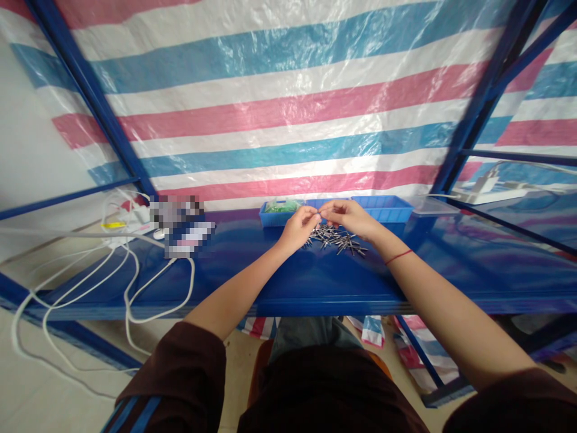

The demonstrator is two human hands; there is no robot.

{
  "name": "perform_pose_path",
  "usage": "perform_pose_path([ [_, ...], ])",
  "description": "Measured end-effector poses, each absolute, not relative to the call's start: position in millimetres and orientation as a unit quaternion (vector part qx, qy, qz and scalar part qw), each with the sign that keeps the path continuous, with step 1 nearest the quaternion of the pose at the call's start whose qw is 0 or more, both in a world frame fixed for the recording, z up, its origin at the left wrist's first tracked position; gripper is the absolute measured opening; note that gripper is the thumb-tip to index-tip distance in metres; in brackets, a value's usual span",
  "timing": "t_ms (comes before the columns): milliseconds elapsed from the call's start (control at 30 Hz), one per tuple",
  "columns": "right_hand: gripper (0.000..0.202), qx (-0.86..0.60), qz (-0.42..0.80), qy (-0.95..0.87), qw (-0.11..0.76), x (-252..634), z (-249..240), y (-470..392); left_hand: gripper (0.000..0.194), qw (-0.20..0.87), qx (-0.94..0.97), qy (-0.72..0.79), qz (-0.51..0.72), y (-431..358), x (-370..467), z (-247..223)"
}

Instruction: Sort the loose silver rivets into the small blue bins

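Note:
My left hand [300, 228] and my right hand [347, 218] meet fingertip to fingertip above the blue table. The fingers of both hands are pinched together around something too small to make out. Just below and between them lies a loose pile of thin, dark metallic pieces [340, 239]. Behind my left hand stands a blue bin [269, 221] with green material in clear plastic [283, 206] inside. Another blue bin [387, 211] is behind my right hand, and part of a further one shows between them.
White cables [192, 282] and a power strip [118, 240] lie on the left, beside a pixelated item [187, 237]. A clear lid [435, 206] rests right of the bins. Blue frame posts [97, 108] and striped sheeting [270, 114] stand behind the blue table [333, 285].

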State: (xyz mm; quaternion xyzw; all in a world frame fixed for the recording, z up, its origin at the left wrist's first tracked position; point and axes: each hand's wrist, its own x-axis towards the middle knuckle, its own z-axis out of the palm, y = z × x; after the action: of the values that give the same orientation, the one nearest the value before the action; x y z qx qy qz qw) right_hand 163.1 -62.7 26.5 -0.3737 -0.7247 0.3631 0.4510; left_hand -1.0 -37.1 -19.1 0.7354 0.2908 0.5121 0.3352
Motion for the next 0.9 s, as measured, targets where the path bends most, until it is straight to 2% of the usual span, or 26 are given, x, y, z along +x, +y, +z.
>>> perform_pose_path([
  [200,0.028,-0.375,0.354,-0.706,0.485,160.5,27.8,-64.4,0.024,0.283,0.778,0.311,0.467,-39.1,-2.8,-15.7],
  [567,0.03,-0.393,0.318,-0.701,0.503,159.8,26.4,-63.8,0.031,0.296,0.787,0.315,0.44,-42.7,-2.7,-13.0],
  [900,0.028,-0.384,0.293,-0.724,0.493,160.5,28.2,-65.3,0.019,0.248,0.741,0.346,0.519,-39.9,-5.1,-10.9],
])
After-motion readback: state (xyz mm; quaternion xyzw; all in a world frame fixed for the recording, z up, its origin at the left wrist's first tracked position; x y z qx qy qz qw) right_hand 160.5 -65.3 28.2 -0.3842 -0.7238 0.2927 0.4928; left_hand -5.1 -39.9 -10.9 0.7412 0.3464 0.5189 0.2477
